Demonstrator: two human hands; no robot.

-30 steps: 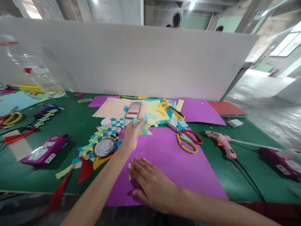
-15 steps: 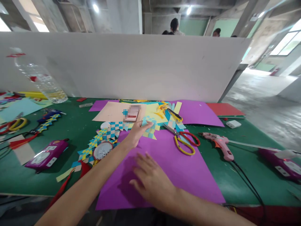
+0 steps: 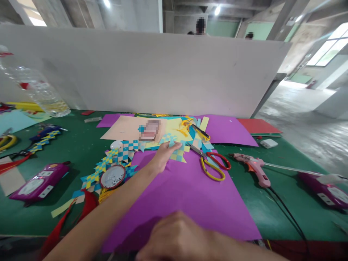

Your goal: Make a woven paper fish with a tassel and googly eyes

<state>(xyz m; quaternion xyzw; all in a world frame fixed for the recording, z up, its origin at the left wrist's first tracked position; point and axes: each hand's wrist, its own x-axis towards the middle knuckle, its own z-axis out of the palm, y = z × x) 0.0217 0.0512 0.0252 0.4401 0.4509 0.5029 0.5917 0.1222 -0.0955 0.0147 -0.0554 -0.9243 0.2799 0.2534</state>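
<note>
Left hand pinches a woven paper piece above the purple sheet

The left hand (image 3: pixel 160 157) reaches out over the far part of a large purple paper sheet (image 3: pixel 201 192), its thumb laid along a blue, green and yellow woven paper piece (image 3: pixel 178 155). The piece appears pinched between that thumb and the fingers, most of which are hidden. It sits at the sheet's far edge, just beside the scissors (image 3: pixel 203 154), which lie with their handles towards the person.

The right hand (image 3: pixel 175 237) is low over the near part of the sheet, blurred and bent at the knuckles. Its fingertips are out of sight, so I cannot tell whether it holds anything.

The step in hand looks like handling the woven piece, with only the left hand visibly engaged. Any further move with it would call for a light pinch near its edge, since thin strips could bend or slip apart, and for keeping clear of the scissor blades close by.

To the left of the sheet, a dish of small bits (image 3: pixel 112 176) rests among checkered paper strips (image 3: pixel 129 150) on the green tabletop (image 3: pixel 81 146). A phone (image 3: pixel 150 131) lies beyond the left hand on pale paper (image 3: pixel 119 127), and a pink glue gun (image 3: pixel 258 165) rests right of the scissors. Farther left are a purple power strip (image 3: pixel 40 183) and a leaning clear bottle (image 3: pixel 43 92)
</note>
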